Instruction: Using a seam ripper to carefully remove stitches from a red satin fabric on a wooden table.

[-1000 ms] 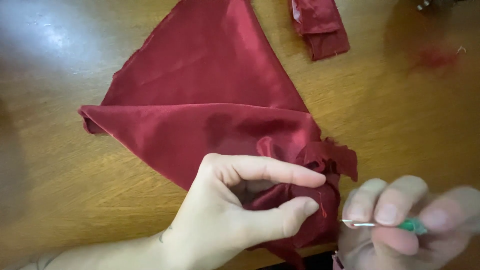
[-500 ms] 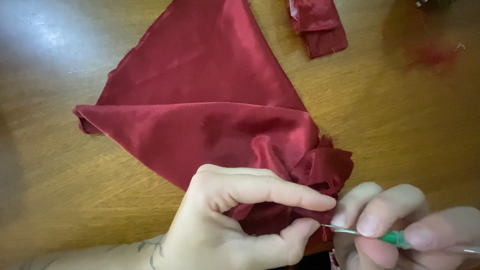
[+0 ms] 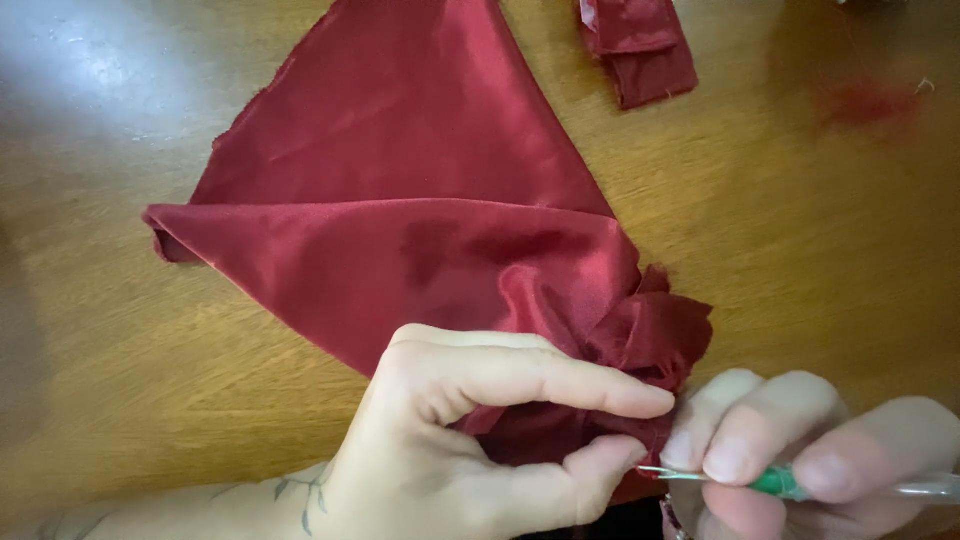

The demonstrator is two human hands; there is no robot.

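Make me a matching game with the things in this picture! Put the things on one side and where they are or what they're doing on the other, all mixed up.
Things:
1. left hand
2. right hand
3. small folded red scrap
4. big red cloth

Places or states:
A. lies apart at the top of the table
B. pinches the bunched corner of the cloth
C. spread out on the wooden table
D. holds a thin green-handled tool

Pairs: 1-B, 2-D, 3-A, 4-C

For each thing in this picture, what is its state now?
Red satin cloth: folded, lying on the wooden table, one corner bunched.
Left hand: pinching the bunched corner.
Right hand: holding a green-handled seam ripper, tip at the cloth.
Small red cloth piece: folded, lying apart.
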